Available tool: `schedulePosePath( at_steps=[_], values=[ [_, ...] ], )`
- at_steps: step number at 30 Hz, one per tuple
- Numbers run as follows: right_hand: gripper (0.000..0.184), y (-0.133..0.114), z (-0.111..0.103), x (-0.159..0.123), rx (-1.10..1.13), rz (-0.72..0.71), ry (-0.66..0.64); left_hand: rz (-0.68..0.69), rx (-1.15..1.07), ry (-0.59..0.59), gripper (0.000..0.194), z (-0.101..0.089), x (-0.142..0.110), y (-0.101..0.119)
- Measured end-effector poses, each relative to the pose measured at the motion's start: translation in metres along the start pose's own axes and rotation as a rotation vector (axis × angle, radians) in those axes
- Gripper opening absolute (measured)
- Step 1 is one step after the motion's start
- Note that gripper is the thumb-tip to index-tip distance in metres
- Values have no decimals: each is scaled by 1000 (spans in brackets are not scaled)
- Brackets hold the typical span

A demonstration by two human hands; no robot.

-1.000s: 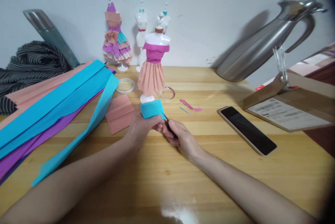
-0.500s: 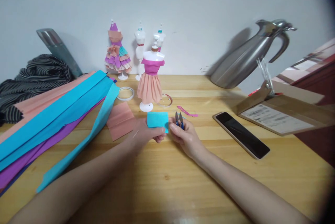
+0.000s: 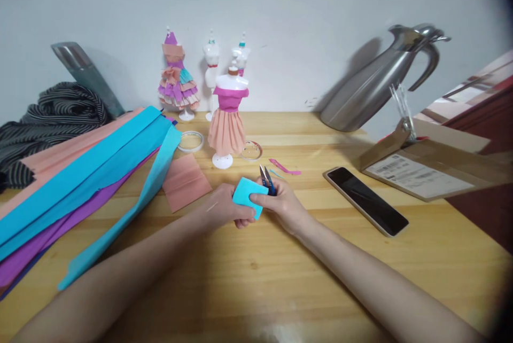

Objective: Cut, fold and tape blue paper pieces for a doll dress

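My left hand [image 3: 224,207] pinches a folded piece of bright blue crepe paper [image 3: 245,192] between thumb and fingers, above the table. My right hand [image 3: 284,205] has small thread snips [image 3: 268,181] with dark blue handles tucked in it, blades pointing up and apart. Its thumb presses on the right side of the blue piece. Just behind the hands stands a small white mannequin [image 3: 223,161] dressed in a magenta top [image 3: 230,100] and a pleated peach skirt [image 3: 226,133]. A peach paper square [image 3: 186,181] lies left of my left hand.
Long crepe paper strips [image 3: 100,172] spread over the left side by a striped cloth [image 3: 60,105]. Tape rolls [image 3: 191,141] and magenta scraps [image 3: 284,166] lie near the mannequin. On the right are a phone [image 3: 366,201], a cardboard box [image 3: 425,172] and a steel jug [image 3: 368,84].
The blue paper has turned to a tilt and moved slightly right. My right thumb has come onto it, and the snips have shifted left with my right hand.
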State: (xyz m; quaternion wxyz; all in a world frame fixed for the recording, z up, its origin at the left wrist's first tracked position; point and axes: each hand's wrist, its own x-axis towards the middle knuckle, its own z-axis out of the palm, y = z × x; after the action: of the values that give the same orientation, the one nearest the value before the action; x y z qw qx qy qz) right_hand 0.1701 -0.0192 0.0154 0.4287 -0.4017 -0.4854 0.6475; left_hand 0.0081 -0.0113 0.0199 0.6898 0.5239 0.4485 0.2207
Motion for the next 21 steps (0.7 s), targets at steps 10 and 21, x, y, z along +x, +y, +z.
schedulePosePath(
  at_steps=[10,21],
  values=[
    [30,4,-3,3,-47,1,118,-20,137,-120,27,-14,-2,4],
    [32,3,-1,5,45,-24,99,127,-111,150,24,-8,-2,9]
  ],
)
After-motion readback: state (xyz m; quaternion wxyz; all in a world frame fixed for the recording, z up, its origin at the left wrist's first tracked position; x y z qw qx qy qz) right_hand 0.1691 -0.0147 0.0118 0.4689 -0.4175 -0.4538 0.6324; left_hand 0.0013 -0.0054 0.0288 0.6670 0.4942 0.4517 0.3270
